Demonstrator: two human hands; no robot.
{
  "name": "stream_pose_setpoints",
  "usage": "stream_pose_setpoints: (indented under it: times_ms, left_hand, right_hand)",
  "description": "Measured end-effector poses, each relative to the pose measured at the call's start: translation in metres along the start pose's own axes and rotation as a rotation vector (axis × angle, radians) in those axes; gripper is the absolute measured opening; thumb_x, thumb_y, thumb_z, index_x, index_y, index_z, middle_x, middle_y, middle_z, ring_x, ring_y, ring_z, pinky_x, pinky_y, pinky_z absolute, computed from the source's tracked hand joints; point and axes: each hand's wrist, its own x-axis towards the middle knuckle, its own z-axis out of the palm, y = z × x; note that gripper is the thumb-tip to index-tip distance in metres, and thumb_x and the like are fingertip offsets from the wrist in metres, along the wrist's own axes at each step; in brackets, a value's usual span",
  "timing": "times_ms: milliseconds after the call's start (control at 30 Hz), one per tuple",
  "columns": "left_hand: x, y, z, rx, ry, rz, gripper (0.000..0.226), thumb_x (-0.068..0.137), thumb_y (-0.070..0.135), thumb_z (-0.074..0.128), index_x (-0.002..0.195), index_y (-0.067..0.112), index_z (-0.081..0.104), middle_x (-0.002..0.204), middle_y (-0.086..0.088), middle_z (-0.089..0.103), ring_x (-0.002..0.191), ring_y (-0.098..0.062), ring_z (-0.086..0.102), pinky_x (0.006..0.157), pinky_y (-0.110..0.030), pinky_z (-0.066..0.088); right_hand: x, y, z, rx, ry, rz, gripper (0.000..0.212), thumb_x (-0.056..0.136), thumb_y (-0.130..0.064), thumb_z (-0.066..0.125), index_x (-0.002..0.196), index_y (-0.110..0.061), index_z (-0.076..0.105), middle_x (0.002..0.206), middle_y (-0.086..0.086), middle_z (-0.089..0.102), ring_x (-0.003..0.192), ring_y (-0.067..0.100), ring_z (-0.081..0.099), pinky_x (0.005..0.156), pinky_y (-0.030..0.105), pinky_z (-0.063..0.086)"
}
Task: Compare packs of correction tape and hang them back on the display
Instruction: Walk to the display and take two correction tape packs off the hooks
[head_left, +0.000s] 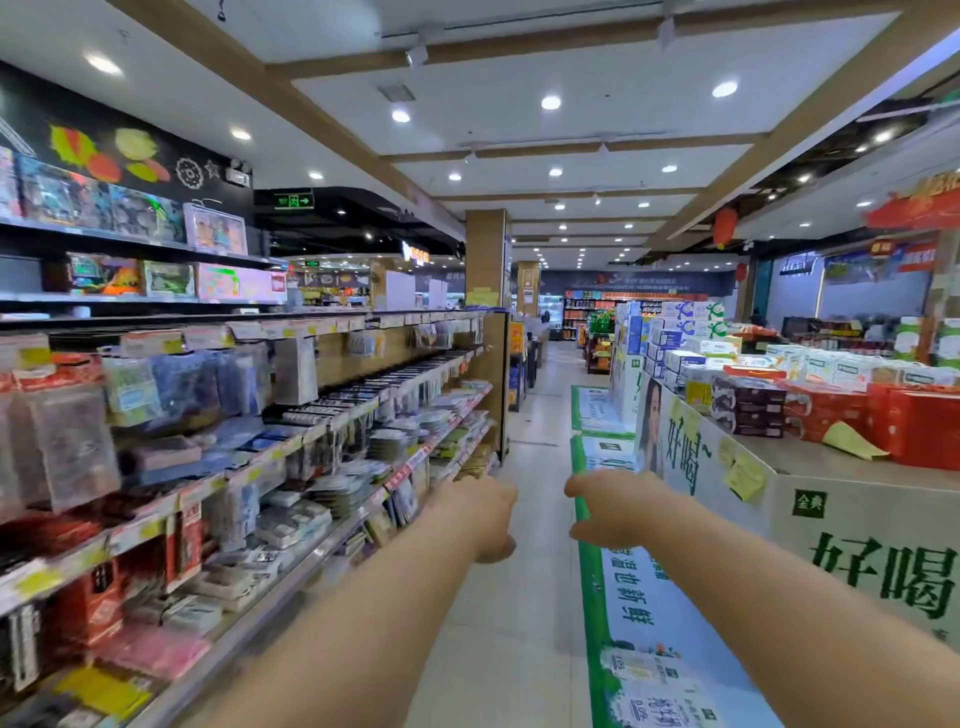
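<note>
Left hand, right hand: both empty, fingers loosely curled. Stationery display: untouched. Correction tape packs: none taken; comparing and rehanging outstanding.

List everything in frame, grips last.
shelves: one long run, tan, left side
hanging packs: many, clear, blue, red, left pegs, blurred
toy boxes: several, mixed colours, top left shelves
exit sign: one, green, upper left
pillars: two, tan, aisle centre
cartons: many, white and blue, stacked right
gift boxes: several, red, far right
display box: one, white, green lettering, right foreground
banner: one, green-edged, low right of aisle
left grip: one, bare, empty, by shelves
right grip: one, bare, empty, by banner
</note>
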Motion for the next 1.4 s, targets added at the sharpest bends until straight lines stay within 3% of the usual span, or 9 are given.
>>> stream_pose_setpoints:
  times_ms: [200,367,533,700,933,1133,1400]
  left_hand:
    - [0.055,-0.005,0.012,0.022,-0.050,-0.022,0.052,0.092,0.041,0.052,0.135,0.015,0.039,0.132,-0.012,0.047,0.120,-0.034,0.047,0.091,-0.046,0.046]
    - [0.113,-0.025,0.029,0.029,-0.061,-0.029,0.049,0.091,0.041,0.052,0.131,0.015,0.041,0.131,-0.012,0.048,0.118,-0.034,0.049,0.092,-0.046,0.047]
    - [0.177,-0.048,0.042,0.025,-0.068,-0.015,0.047,0.093,0.036,0.051,0.131,0.012,0.040,0.130,-0.014,0.047,0.118,-0.035,0.048,0.087,-0.045,0.044]
    - [0.259,-0.092,0.056,-0.029,-0.066,-0.024,0.041,0.086,0.029,0.057,0.123,0.016,0.046,0.123,-0.010,0.053,0.108,-0.032,0.054,0.085,-0.044,0.049]
    - [0.354,-0.125,0.084,-0.002,-0.056,0.006,0.046,0.089,0.036,0.053,0.128,0.015,0.042,0.128,-0.010,0.049,0.115,-0.032,0.051,0.083,-0.041,0.044]
    - [0.430,-0.128,0.117,-0.012,-0.091,0.006,0.058,0.088,0.039,0.055,0.139,0.021,0.035,0.134,-0.007,0.048,0.119,-0.029,0.050,0.092,-0.045,0.047]
    - [0.534,-0.120,0.121,-0.015,-0.086,-0.107,0.047,0.091,0.039,0.054,0.131,0.018,0.041,0.126,-0.008,0.049,0.114,-0.030,0.052,0.085,-0.042,0.048]
  right_hand:
    - [0.057,0.020,0.012,-0.002,-0.038,-0.049,0.053,0.093,-0.042,0.048,0.141,-0.026,0.035,0.133,0.004,0.053,0.122,0.026,0.050,0.100,0.040,0.042]
    - [0.118,0.031,0.022,-0.018,-0.032,-0.060,0.054,0.093,-0.042,0.048,0.142,-0.026,0.035,0.134,0.002,0.052,0.124,0.025,0.048,0.104,0.042,0.037]
    - [0.189,0.040,0.026,-0.029,-0.041,-0.046,0.054,0.093,-0.041,0.048,0.143,-0.027,0.033,0.141,0.001,0.047,0.127,0.025,0.047,0.103,0.040,0.039]
    - [0.275,0.038,0.022,-0.012,-0.019,-0.039,0.054,0.092,-0.042,0.047,0.143,-0.027,0.033,0.138,0.003,0.050,0.124,0.025,0.049,0.100,0.039,0.041]
    - [0.364,0.048,0.040,-0.023,-0.036,-0.002,0.052,0.092,-0.039,0.048,0.141,-0.025,0.036,0.135,0.004,0.051,0.123,0.027,0.049,0.101,0.042,0.039]
    - [0.437,0.080,0.060,-0.016,-0.058,-0.018,0.052,0.092,-0.039,0.049,0.140,-0.022,0.038,0.135,0.006,0.049,0.122,0.028,0.049,0.101,0.045,0.040]
    - [0.553,0.148,0.087,0.011,-0.004,-0.107,0.050,0.091,-0.042,0.050,0.136,-0.023,0.041,0.133,0.003,0.053,0.120,0.027,0.052,0.093,0.040,0.044]
